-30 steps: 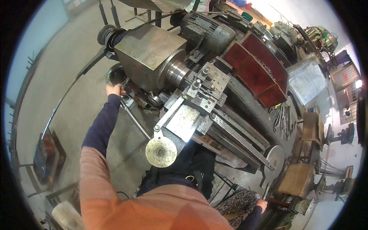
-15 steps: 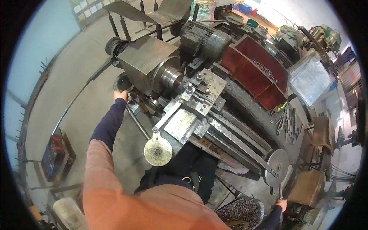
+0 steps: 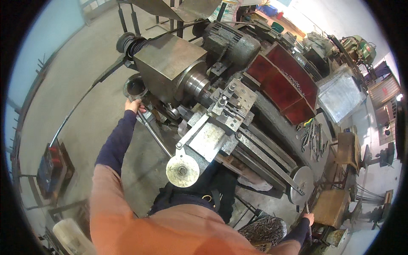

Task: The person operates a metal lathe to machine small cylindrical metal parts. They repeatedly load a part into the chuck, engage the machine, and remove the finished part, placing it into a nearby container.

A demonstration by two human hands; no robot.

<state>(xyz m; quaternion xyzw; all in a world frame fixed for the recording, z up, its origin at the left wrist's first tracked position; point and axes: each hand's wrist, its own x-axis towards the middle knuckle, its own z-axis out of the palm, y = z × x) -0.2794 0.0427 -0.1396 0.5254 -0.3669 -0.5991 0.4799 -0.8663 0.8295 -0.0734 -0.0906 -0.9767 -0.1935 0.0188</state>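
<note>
Left hand (image 3: 135,105) curled round steel lever (image 3: 158,138) running to pale disc (image 3: 182,171); right hand (image 3: 309,219) wrapped round handle (image 3: 307,207) below grey disc (image 3: 301,187) of lathe (image 3: 170,55).

No lettering, number or sign could be read anywhere; the pale sack (image 3: 230,11) beyond the machine (image 3: 170,56) bore coloured marks, too small and blurred to make out.

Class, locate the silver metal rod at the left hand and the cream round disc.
Silver metal rod (image 3: 156,135): head view, middle of its shaft.
Cream round disc (image 3: 182,171): head view, central hub.
</note>
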